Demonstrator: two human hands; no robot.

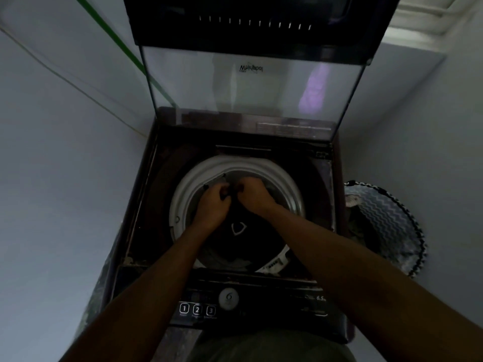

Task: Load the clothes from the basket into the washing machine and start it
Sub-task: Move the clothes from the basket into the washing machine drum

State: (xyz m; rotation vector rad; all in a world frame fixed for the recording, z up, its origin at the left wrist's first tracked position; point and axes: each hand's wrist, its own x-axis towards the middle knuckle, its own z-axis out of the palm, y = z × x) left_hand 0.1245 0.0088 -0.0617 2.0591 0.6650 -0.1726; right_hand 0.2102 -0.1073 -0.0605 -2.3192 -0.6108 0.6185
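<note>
A dark top-loading washing machine (146, 205) stands below me with its glass lid (251, 87) raised upright. Inside the white drum rim (183, 184) lies a black garment (243, 239) with a white emblem. My left hand (211, 207) and my right hand (252, 195) are both down in the drum's far half, fingers curled round the top edge of that black garment. A zigzag-patterned laundry basket (386, 220) sits on the floor to the machine's right, with some dark clothes visible in it.
The control panel (261, 307) with a round dial (228, 297) and three numbered buttons (197, 310) runs along the machine's near edge. Pale walls close in on both sides. A green cord (109, 35) slants across the left wall.
</note>
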